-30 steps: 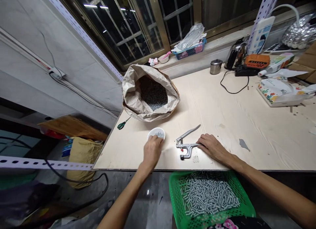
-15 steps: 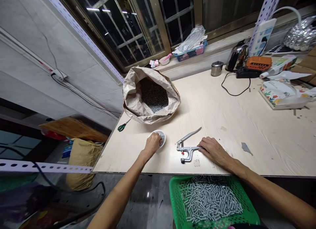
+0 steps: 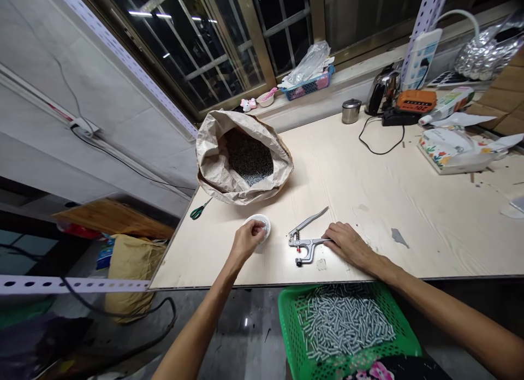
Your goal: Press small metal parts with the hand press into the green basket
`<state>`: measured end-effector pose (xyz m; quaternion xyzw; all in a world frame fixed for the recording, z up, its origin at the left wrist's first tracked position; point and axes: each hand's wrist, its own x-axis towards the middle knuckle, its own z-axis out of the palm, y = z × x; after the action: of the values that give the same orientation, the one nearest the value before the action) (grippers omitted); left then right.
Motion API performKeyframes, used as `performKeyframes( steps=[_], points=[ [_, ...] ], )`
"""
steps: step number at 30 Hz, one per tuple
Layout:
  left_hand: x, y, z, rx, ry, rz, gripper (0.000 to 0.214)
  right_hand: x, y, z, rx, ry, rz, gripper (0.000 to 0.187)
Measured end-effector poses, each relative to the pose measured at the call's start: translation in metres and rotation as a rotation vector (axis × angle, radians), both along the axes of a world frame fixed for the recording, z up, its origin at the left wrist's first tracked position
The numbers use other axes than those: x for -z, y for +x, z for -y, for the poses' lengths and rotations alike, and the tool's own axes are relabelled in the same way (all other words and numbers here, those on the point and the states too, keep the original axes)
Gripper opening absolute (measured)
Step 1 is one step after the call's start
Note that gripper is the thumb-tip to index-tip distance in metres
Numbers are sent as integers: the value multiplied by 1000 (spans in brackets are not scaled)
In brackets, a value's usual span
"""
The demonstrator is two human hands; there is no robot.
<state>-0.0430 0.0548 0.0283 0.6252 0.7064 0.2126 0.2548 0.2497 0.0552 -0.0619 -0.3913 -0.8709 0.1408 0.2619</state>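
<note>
My left hand hovers over a small white bowl of tiny metal parts, fingers curled and pinched at its near rim; whatever they pinch is too small to see. My right hand rests on the table, its fingers closed on the lower handle of a silver hand press lying flat, with its upper handle angled up and away. A brown paper sack full of dark small parts stands open behind the bowl. Below the table's near edge, a green basket holds several silver tubes.
Green-handled scissors lie left of the sack. A kettle, metal cup, orange device with black cord and a floral tissue pack sit at the back right. The light wooden table ends just before the basket.
My left hand moved forward from beside the bowl to over it, then drew back slightly with fingers pinched. My right hand stayed on the press handle.
</note>
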Motion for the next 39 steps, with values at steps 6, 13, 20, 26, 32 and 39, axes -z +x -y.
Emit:
performKeyframes(
  steps=[6,13,20,26,32,39],
  points=[
    [25,38,42,-115,-156,475,34,-2,-2,4,-32,187,115,21],
    [47,64,60,-236,-112,583,33,-5,1,13,-31,300,179,31],
    [55,68,63,-224,-89,542,31,-7,0,13,-31,349,148,29],
    [62,64,60,-218,-63,474,31,-5,-2,11,16,550,115,24],
    [67,64,58,-254,-118,432,36,-5,-3,10,39,555,138,26],
    [62,55,46,-152,-318,386,43,-4,-3,9,27,527,137,26]
  ],
)
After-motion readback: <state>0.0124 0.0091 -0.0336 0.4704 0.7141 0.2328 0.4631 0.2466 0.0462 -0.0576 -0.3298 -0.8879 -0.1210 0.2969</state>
